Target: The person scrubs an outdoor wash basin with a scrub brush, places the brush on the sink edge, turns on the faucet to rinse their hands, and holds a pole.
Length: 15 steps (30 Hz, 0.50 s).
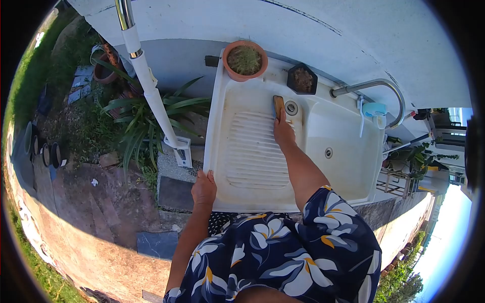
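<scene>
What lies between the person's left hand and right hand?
The sink's rim by the left hand, then the ribbed washboard extending toward the right hand; the head view shows this.

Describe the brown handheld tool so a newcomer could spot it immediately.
Start at the big white sink against the wall, then find its ridged washboard. Beyond the ridges, beside the left drain, the right hand holds the brown tool. Its narrow, elongated shape sets it apart from the round drain and the angular black pot beyond.

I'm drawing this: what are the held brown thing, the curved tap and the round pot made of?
Brown thing: maybe matte wood, being tan. Curved tap: likely polished metal; it gleams grey. Round pot: perhaps terracotta or plastic, dull orange.
</scene>
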Tool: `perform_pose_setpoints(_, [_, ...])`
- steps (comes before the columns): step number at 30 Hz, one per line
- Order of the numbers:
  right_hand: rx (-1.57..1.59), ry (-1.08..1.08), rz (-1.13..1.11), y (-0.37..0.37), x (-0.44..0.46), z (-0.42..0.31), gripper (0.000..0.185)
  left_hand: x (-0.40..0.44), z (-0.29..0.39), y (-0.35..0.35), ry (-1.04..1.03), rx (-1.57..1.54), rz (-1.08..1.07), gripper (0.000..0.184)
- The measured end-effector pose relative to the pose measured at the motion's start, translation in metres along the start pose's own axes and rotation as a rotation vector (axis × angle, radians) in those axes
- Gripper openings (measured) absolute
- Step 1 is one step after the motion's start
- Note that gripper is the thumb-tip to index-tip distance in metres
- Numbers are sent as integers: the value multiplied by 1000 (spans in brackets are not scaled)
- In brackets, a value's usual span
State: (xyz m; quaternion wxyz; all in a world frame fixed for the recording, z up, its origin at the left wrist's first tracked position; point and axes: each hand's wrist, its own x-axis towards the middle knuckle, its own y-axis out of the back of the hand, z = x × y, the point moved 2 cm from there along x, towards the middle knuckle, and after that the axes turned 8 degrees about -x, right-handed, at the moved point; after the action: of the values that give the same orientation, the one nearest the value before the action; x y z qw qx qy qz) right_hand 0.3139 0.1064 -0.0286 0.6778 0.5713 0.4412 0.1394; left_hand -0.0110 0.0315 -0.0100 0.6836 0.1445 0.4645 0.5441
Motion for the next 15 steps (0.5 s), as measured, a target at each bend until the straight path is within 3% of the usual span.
perform_pose_setpoints(3, [80,-175,7,-9,-2,25,58,-1,0,0,3,-10,-15,31])
perform_pose_setpoints(4, [174,-221,84,-10,-5,9,58,0,-1,0,-4,-29,-14,32])
perform_pose_setpoints(6, [286,-255,-9,-7,-15,-40,58,-2,-2,-1,-4,-42,-10,32])
perform_pose_setpoints(10, [78,147,-161,-18,-60,-138,58,1,-1,1,-20,-35,-20,33])
perform_pose_setpoints(14, [110,178,-194,-28,-74,-125,57,2,-3,-3,-46,-23,-7,33])
perform_pose_setpoints(15, [35,276,-193,-27,-87,-112,57,3,-3,0,-40,-9,-28,33])
